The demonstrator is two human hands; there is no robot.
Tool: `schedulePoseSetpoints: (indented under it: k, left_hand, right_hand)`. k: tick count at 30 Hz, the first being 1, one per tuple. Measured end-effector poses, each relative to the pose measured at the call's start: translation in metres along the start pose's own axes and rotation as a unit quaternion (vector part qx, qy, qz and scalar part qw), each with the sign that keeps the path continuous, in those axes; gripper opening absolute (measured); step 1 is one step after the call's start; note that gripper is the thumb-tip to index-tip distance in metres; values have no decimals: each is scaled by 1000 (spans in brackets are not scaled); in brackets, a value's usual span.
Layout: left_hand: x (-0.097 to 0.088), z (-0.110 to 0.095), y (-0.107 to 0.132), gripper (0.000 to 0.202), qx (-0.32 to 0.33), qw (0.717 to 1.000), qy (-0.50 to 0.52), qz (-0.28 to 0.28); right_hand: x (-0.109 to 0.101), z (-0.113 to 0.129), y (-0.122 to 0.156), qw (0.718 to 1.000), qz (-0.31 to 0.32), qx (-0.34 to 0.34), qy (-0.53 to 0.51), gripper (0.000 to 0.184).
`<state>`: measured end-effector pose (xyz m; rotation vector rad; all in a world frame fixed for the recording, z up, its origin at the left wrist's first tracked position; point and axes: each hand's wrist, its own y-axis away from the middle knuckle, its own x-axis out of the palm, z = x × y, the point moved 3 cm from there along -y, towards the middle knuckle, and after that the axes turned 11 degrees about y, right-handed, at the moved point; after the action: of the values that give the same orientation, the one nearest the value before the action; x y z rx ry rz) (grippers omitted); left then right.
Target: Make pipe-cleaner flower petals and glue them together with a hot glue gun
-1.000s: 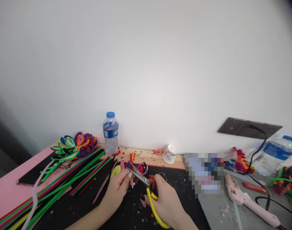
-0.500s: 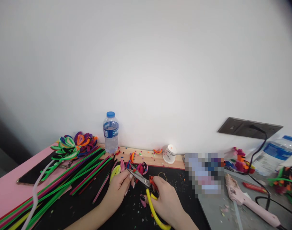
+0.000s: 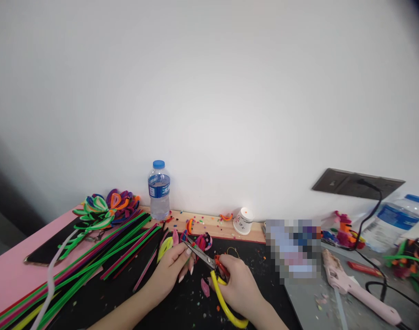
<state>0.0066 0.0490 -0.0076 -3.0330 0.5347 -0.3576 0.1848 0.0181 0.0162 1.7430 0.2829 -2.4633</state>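
A: Starting with the head view, the only one we have: where are the scissors (image 3: 209, 261), measured from the paper cup (image 3: 243, 222)?

B: Nearer to us than the cup and to its left, over the black mat (image 3: 182, 311), with the blades pointing further left of the cup.

A: And our fingers?

B: Our right hand (image 3: 240, 284), directly on our side of the cup, wraps its fingers round the yellow-handled grips. Our left hand (image 3: 170, 272), well left of the cup, bends its fingers in by the blade tips. It looks like a pinch, but the spot is too small and covered, so we cannot tell whether it grips anything.

A: How do we snip well from here?

B: We judge this fine trimming, so we brace the left wrist and let only the right hand work. Short, gentle squeezes at the tips suit it; a tough bit belongs deeper, by the pivot.

A: What might go wrong?

B: Our left thumb sits very near the steel, so we should check its line before each squeeze. We also mind the pink scrap (image 3: 205, 288), nearer to us than the cup and left of it, lest our right hand sweep it aside.
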Motion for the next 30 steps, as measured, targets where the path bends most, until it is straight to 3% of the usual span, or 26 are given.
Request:
schedulePoseSetpoints:
  k: [5, 11, 15, 17, 19, 22, 25, 27, 30]
  left_hand:
    - [-2, 4, -3, 35, -88, 987, 130, 42]
    - [-3, 2, 1, 28, -165, 937, 288, 112]
    - [2, -7, 6, 28, -195, 909, 332, 158]
    - [4, -10, 6, 30, -208, 903, 341, 159]
    - [3, -9, 5, 31, -202, 910, 341, 125]
    - [-1, -4, -1, 28, -145, 954, 257, 46]
    - [-5, -4, -5, 22, -35, 997, 74, -12]
    - [-8, -6, -4, 27, 31, 997, -43, -48]
    - [-12, -9, 0, 26, 88, 974, -188, -95]
  right_hand:
    - [-2, -2, 0, 1000, 18, -9, -8, 28]
    - [-10, -2, -1, 999, 43, -29, -11, 33]
    - [-13, 1, -1, 997, 45, -60, -21, 34]
    - [-11, 1, -2, 998, 35, -55, -18, 33]
    - [-8, 0, -2, 999, 18, -35, -10, 29]
    - [-4, -2, -2, 1000, -10, -2, 2, 24]
    - [-2, -4, -1, 1000, -13, 26, 5, 21]
    - [-2, -5, 0, 999, -11, 41, 4, 21]
    - [-3, -5, 1, 999, -9, 50, 4, 21]
